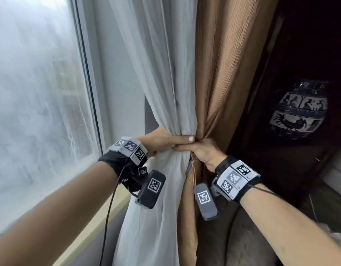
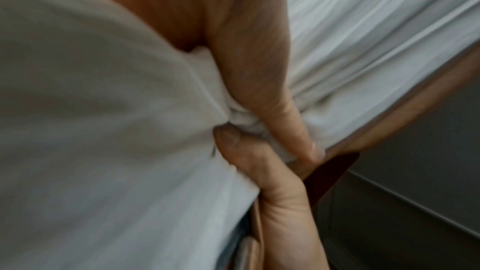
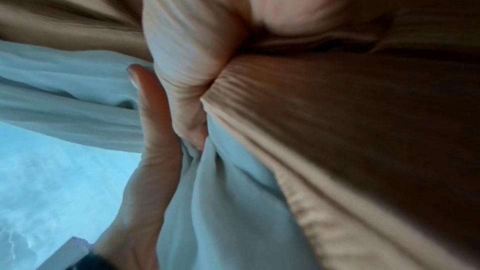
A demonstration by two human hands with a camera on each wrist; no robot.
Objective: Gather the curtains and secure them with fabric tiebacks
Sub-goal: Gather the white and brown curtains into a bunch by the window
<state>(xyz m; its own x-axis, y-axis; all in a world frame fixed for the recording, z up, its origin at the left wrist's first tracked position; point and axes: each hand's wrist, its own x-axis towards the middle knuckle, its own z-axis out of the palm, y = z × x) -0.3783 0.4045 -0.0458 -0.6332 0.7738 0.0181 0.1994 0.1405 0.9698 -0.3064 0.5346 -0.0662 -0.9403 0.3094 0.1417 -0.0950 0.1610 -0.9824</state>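
Window (image 1: 41,93) at left, dark recess at right. White sheer curtain (image 1: 165,77) and tan curtain (image 1: 221,73) hang vertically, cinched together between both hands. Left hand (image 1: 165,140) is clenched around the sheer; right hand (image 1: 202,152) around the tan, touching it. No tieback is seen.

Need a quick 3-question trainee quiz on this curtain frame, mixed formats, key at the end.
1. True or false: a fabric tieback is already wrapped round the gathered curtains.
2. Multiple choice: the left hand grips which fabric? A) white sheer curtain B) brown curtain C) neither
3. Fill in: the patterned vase stands in the dark area to the ____ of the curtains, head view.

Key:
1. False; no tieback shows in any view.
2. A; the right hand grips the brown one, and the hands touch at the gather.
3. right
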